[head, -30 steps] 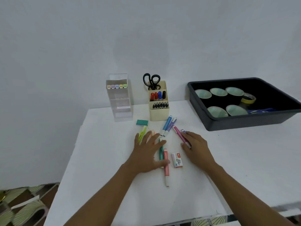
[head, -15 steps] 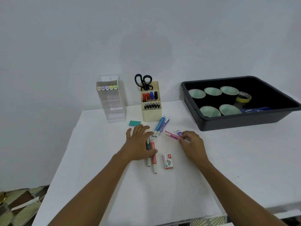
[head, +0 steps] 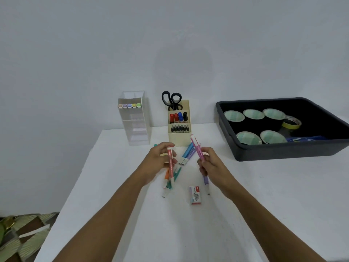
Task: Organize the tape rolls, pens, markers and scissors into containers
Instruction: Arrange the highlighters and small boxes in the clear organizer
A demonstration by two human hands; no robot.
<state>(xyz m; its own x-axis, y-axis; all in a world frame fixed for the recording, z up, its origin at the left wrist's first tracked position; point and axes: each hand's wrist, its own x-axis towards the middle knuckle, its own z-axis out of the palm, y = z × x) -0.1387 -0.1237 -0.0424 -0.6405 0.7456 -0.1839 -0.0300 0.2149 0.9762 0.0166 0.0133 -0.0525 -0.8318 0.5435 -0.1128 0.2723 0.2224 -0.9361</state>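
My left hand point(head: 159, 160) grips a bunch of highlighters point(head: 171, 171), salmon, orange and teal, lifted off the white table point(head: 264, 186). My right hand point(head: 211, 163) holds a pink and a purple highlighter point(head: 197, 150), tilted up and to the left. A blue and a lilac highlighter point(head: 188, 154) lie on the table between my hands. Behind them stands a cream organiser point(head: 179, 138) with black scissors point(head: 171, 100), markers and pens. A clear holder point(head: 135, 118) at the left carries several pastel highlighters. The black bin point(head: 283, 152) at the right holds tape rolls point(head: 251, 115).
A small staples box point(head: 195, 194) lies on the table just in front of my hands. A teal eraser point(head: 155, 145) peeks out behind my left hand. The table's left edge drops to a patterned floor point(head: 20, 237). A plain wall stands behind.
Both hands have picked up the highlighters they were gathering on the table and raised them. The view has shifted slightly left.
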